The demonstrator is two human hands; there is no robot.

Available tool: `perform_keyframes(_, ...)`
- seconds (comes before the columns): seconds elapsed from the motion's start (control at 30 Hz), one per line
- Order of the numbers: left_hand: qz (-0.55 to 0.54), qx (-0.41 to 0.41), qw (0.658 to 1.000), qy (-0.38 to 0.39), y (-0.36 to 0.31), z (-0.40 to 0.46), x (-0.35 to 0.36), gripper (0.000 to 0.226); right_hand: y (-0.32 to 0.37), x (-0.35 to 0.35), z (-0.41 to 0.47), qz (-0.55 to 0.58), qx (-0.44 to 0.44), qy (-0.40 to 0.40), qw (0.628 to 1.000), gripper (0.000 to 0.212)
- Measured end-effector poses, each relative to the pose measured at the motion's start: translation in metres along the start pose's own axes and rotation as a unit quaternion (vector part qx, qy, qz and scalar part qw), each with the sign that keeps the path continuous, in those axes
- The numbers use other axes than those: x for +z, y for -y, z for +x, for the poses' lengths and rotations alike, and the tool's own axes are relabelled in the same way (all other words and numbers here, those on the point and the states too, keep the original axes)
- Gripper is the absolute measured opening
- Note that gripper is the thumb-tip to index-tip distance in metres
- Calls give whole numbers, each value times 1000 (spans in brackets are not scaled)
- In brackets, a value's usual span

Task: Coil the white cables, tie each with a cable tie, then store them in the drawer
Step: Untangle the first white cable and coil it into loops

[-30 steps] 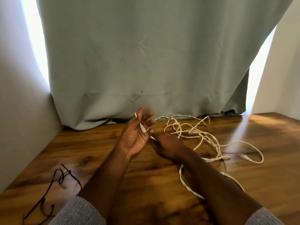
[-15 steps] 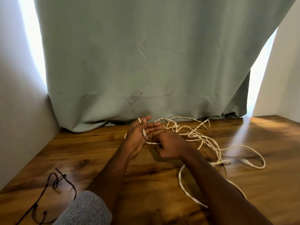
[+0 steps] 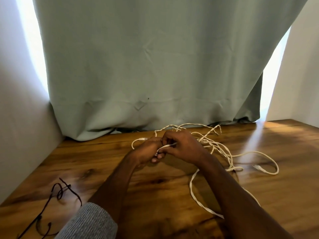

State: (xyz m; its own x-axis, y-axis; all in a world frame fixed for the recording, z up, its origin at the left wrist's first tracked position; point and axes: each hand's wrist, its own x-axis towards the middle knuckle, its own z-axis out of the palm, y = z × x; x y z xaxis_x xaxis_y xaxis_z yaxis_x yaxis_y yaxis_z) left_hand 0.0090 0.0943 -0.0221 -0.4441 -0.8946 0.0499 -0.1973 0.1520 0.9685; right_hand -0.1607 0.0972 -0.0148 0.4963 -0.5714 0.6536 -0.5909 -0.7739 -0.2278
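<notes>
Left hand (image 3: pixel 148 150) curled tight around a loop of white cable (image 3: pixel 219 149). Right hand (image 3: pixel 183 145) pinching the same strand, knuckles up, touching the left. Both forearms reaching toward 12 o'clock. Loose tangle spread on the wooden table (image 3: pixel 284 195) toward 3 o'clock, lying mostly sideways.

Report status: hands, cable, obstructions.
Left hand and right hand both grip white cable. Rest lies tangled, uncoiled. Black cord lies apart, left.

The right forearm (image 3: pixel 229 190) hides part of the white cable (image 3: pixel 195 194); the dark cord (image 3: pixel 51 200) leaves the bottom edge.
</notes>
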Motion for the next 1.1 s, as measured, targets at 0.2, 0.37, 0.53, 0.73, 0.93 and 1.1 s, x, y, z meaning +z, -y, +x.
perform_keyframes(0.2,-41,-90,991,92,-1,4,-13,84,0,0,-2,32,-15,-28,999,31)
perform_keyframes(0.37,-126,-48,975,179,-3,-8,-24,68,-6,-3,-1,69,8,6,998,27)
perform_keyframes(0.53,-225,16,963,151,12,-8,-21,48,-8,13,0,101,51,-3,994,45)
perform_keyframes(0.73,-277,6,947,160,22,-9,-18,42,-5,20,-4,153,68,-44,985,60)
perform_keyframes(0.93,-260,-32,940,221,36,-9,-30,51,-5,18,-3,208,106,18,972,15)
perform_keyframes(1.1,-309,-31,922,230,35,-4,-34,60,-2,6,-4,185,126,35,974,24)
